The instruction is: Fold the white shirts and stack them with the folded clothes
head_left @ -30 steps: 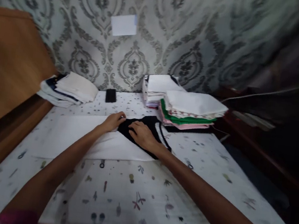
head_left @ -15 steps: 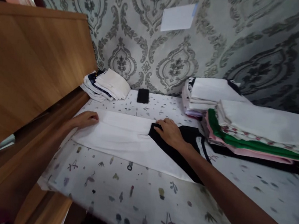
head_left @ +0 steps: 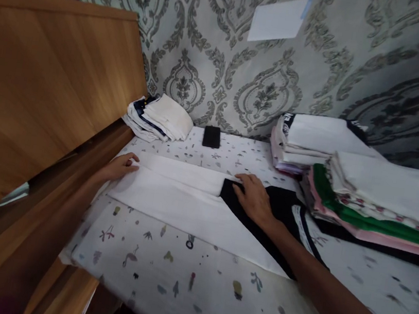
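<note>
A white garment with a black part (head_left: 173, 193) lies folded lengthwise on the patterned sheet (head_left: 162, 270). At its left end is my left hand (head_left: 120, 166), its fingers curled with thumb and fingertips on the white cloth edge; a small gap shows between them. My right hand (head_left: 254, 197) rests on the black part, fingers spread and fingertips near the far edge of the white fold. The black part's far right portion passes partly under my right forearm.
A small pile of folded clothes (head_left: 164, 117) and a black flat object (head_left: 211, 136) lie by the wall. Taller stacks of folded clothes (head_left: 314, 135) stand at the right. A wooden panel (head_left: 59, 63) borders the left side.
The view has shifted, so most things sit further right in the picture. My right hand's fingers have spread a little and reach the fold's far edge. My left hand's fingers have loosened slightly.
</note>
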`<state>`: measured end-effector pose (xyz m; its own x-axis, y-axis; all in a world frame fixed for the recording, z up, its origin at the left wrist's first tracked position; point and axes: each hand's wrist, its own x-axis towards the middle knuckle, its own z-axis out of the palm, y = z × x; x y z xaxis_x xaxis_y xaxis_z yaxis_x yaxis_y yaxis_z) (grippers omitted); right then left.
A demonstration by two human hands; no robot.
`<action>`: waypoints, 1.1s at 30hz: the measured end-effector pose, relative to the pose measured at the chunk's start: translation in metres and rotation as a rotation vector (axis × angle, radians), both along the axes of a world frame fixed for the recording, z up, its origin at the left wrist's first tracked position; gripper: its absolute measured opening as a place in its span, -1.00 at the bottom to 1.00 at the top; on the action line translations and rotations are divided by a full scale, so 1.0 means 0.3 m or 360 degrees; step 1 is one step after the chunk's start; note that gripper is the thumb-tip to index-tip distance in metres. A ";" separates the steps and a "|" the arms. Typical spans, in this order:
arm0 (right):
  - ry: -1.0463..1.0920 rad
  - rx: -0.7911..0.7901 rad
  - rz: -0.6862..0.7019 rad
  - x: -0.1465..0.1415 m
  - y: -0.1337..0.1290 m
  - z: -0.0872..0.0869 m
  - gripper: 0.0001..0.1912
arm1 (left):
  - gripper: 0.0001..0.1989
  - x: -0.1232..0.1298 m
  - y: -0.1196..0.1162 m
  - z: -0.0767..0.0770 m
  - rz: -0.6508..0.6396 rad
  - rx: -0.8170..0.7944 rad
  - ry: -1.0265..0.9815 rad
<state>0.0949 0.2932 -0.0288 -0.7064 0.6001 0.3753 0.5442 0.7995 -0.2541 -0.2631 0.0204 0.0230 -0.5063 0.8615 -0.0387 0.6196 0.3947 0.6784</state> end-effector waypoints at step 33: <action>-0.0422 0.0041 0.0407 0.001 -0.162 -0.040 -0.38 | -0.50 0.436 0.041 -0.028 -0.0088 -0.0262 0.1116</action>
